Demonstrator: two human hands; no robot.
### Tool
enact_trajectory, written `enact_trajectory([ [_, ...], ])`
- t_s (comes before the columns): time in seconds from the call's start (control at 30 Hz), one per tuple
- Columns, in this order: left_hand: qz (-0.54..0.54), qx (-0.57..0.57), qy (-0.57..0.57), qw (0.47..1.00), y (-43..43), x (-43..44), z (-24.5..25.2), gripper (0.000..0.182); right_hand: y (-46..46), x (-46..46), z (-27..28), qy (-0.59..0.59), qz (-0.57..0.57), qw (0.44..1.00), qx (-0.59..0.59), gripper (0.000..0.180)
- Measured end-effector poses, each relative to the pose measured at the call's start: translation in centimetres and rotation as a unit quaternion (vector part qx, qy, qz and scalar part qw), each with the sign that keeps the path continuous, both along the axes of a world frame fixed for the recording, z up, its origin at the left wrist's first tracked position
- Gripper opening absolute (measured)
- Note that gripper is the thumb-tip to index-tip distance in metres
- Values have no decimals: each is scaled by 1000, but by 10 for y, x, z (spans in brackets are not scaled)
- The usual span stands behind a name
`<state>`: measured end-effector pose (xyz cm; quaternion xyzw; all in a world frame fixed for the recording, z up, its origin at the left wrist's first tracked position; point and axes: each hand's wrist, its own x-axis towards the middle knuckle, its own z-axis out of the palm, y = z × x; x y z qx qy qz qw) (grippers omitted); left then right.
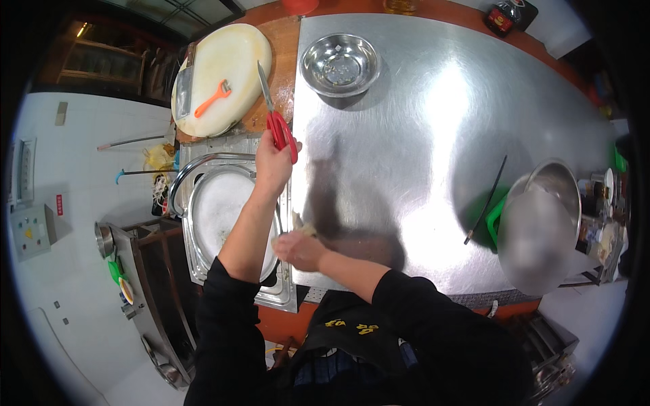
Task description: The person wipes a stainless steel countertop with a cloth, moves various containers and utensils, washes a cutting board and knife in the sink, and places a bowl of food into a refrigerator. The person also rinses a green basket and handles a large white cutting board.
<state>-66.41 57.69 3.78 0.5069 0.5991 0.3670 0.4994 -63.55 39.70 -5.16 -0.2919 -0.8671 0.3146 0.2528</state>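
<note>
Scissors with red handles (282, 136) are held in my left hand (274, 165), blades pointing away from me and together. That hand is above the edge between the sink and the steel worktop. Closer to my body, my right hand (300, 249) grips a pale yellowish item (306, 230), mostly covered by the fingers; what it is cannot be told. Below and left of both hands lies the steel sink (223, 203), partly hidden by my left forearm. A steel bowl (340, 65) with small pale bits in it stands beyond my hands.
On a round cutting board (241, 56) at the far left lie an orange peeler (212, 99) and a cleaver (184, 91). A curved tap (195, 165) arches over the sink. Right on the steel worktop (376, 152) are a dark thin rod (486, 199), a green container (493, 223) and metal bowls (566, 188).
</note>
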Motion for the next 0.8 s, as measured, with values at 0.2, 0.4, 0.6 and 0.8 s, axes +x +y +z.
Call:
enact_trajectory([
  [0.2, -76, 40, 210, 974, -71, -52, 7, 27, -8, 83, 12, 85, -205, 974, 35, 27],
  [0.4, -137, 84, 240, 957, -125, -95, -7, 30, -37, 263, 20, -204, -608, 766, 41, 38],
  [0.6, -206, 156, 313, 914, -110, -75, -18, 34, -85, 65, -15, 45, -397, 913, -89, 33],
  [0.8, -281, 165, 421, 847, -92, -15, -38, 46, -85, -60, 8, 128, -234, 964, 11, 26],
])
